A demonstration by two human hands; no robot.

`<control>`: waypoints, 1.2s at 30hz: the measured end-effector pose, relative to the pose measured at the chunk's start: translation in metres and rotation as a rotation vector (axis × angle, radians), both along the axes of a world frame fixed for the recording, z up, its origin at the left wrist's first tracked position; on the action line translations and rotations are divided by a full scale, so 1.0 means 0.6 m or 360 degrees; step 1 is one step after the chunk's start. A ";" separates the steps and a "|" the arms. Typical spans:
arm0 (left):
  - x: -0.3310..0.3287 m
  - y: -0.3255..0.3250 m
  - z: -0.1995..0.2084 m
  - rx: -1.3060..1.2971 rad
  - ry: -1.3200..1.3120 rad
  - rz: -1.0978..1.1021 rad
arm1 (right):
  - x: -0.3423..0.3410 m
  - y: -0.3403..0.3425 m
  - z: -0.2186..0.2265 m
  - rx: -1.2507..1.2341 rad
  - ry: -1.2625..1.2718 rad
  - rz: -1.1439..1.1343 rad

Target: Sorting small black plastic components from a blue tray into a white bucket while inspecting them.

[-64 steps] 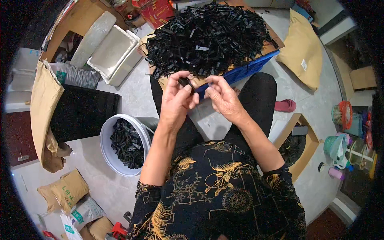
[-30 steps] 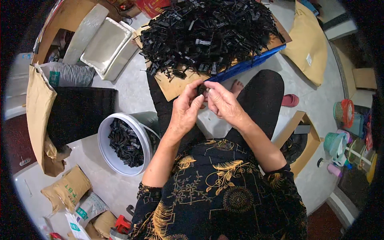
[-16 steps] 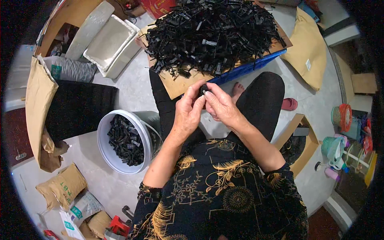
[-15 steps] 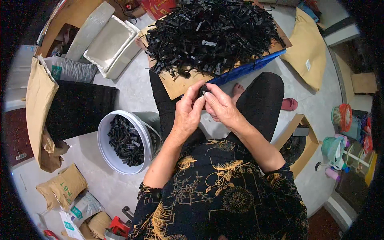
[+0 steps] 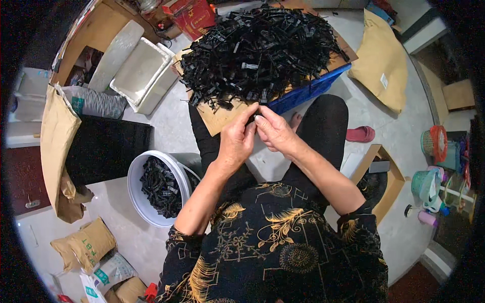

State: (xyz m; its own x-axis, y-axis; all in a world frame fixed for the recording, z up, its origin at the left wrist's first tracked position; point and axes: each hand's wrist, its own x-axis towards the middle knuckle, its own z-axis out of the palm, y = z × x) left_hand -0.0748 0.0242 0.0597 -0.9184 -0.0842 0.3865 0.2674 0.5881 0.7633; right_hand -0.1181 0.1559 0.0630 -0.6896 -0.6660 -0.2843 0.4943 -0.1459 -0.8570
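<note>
My left hand point(image 5: 236, 139) and my right hand point(image 5: 273, 131) meet fingertip to fingertip over my lap, pinching one small black plastic piece point(image 5: 251, 117) between them; most of it is hidden by the fingers. Just beyond the hands a big heap of black plastic pieces point(image 5: 260, 48) lies on a cardboard sheet point(image 5: 220, 117) set on a blue crate point(image 5: 308, 91). A white bucket point(image 5: 137, 177) partly filled with the same black pieces stands by my left knee.
White foam trays point(image 5: 141, 76) and a red box point(image 5: 189, 15) sit at the back left. Tan paper sacks point(image 5: 55, 146) and a black bag point(image 5: 103, 149) lie left, a tan cushion-like sack point(image 5: 381, 60) right, with a pink slipper point(image 5: 359, 134) and wooden box point(image 5: 384, 177) nearby.
The view has shifted slightly. My hands stay together on a small black piece, moving a little nearer the heap's edge; the fingers have worked around it.
</note>
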 end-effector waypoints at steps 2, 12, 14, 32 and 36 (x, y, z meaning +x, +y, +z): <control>-0.009 -0.005 -0.024 0.0267 -0.0252 -0.0148 | -0.027 0.012 -0.013 0.0277 0.0246 0.0244; 0.013 -0.047 -0.037 0.2285 -0.1128 0.0104 | -0.212 -0.025 -0.009 0.1584 0.2404 -0.0066; 0.021 -0.043 -0.046 0.2343 -0.1130 0.0090 | -0.224 -0.039 -0.016 0.1614 0.2457 -0.0005; -0.112 -0.016 0.000 0.0977 -0.0377 0.0157 | -0.267 -0.038 -0.022 0.0888 0.1645 -0.0382; -0.125 -0.027 0.039 0.0648 -0.0337 0.0046 | -0.189 -0.033 0.043 0.0513 0.0688 -0.0133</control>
